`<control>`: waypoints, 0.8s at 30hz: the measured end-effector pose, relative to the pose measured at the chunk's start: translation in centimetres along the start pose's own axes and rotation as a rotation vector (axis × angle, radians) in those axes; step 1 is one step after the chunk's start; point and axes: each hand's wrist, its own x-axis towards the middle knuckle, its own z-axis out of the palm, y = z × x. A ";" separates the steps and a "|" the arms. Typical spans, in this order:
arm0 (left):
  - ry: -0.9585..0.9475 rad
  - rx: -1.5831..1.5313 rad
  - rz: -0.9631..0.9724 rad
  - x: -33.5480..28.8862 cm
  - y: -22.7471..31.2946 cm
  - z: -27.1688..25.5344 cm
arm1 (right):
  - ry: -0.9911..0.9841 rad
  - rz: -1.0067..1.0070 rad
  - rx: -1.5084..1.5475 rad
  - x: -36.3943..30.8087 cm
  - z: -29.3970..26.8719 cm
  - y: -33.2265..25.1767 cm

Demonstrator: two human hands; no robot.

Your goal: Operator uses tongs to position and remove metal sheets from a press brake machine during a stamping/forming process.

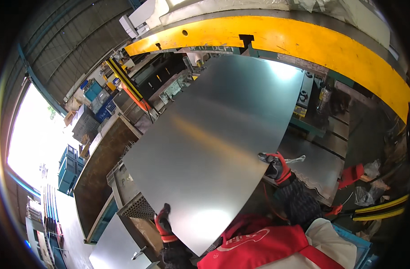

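A large flat grey metal sheet (205,134) stretches away from me, its far end lying beneath the yellow beam of a press. My left hand (164,223), in a red and black glove, grips the sheet's left edge near its closest corner, thumb on top. On the right edge, my right hand (276,167) in a matching glove holds the sheet, with the thumb over the upper face and the fingers partly hidden below. The sheet slants across the view, and its underside is hidden.
The yellow press beam (294,36) spans the top. A wrench (296,159) lies on the machine bed (315,163) at right. Another metal sheet (115,246) is at lower left, near a perforated metal tray (138,208). Blue crates (68,168) stand farther left. A yellow-black striped bar (379,210) is at lower right.
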 end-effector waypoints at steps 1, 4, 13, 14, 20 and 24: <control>-0.012 -0.001 0.004 0.6 -0.6 -0.4 | 0.017 -0.001 -0.116 0.5 -0.8 0.8; 0.063 0.071 -0.079 2.2 -3.3 -2.9 | -0.009 -0.028 -0.128 0.1 4.5 -2.4; 0.110 -0.283 -0.113 2.4 -3.6 -1.6 | 0.160 -0.088 0.183 -1.8 9.4 -5.4; 0.106 -0.462 -0.227 2.6 -2.4 -0.5 | 0.159 -0.002 0.377 -1.6 8.8 -4.9; 0.097 -0.333 -0.181 2.8 -0.2 0.5 | 0.275 0.067 0.433 -1.0 11.0 -6.2; 0.086 -0.513 -0.229 3.3 -1.5 0.3 | 0.337 -0.025 0.340 -0.7 11.2 -5.1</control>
